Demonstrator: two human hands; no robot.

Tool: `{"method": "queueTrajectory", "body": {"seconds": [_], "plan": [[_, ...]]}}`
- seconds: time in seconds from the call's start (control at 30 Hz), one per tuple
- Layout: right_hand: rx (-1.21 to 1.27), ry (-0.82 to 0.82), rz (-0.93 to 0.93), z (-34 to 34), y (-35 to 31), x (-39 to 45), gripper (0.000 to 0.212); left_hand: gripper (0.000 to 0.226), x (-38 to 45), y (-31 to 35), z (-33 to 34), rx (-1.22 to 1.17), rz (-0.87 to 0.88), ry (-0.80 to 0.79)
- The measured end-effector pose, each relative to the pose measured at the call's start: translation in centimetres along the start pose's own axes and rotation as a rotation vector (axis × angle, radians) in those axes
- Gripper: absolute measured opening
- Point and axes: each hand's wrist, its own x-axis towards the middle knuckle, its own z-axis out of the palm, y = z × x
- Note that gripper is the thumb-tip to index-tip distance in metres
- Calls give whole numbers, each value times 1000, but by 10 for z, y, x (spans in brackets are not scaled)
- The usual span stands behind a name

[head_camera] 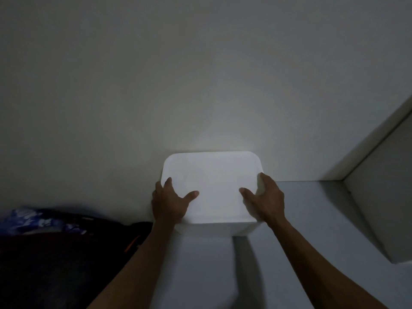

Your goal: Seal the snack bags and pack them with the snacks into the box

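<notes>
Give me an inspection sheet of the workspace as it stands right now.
Surface: pale grey surface, dimly lit, meeting a wall behind.
Job's things: white box, closed on top, glare washes out detail; no snack bags or snacks in view.
Clutter: dark bag with an orange strip at lower left, blue patterned cloth on it.
Hands: left hand grips the box's left side, thumb on top; right hand grips the right side, fingers curled over the edge.
Cables: nothing seen.
Surroundings: plain wall; white panel at right.
</notes>
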Motion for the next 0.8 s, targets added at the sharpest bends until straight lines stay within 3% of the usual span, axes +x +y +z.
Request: {"method": "queueTrajectory", "body": {"seconds": [0.2, 0.53, 0.8], "plan": [[-11, 37, -16, 5, 6, 2, 89, 103, 5, 1, 5, 95, 53, 9], [-266, -163, -47, -5, 2, 3, 93, 98, -5, 7, 2, 343, 28, -120], [-197, -126, -119, -44, 9, -47, 84, 83, -102, 36, -6, 193, 120, -68]]}}
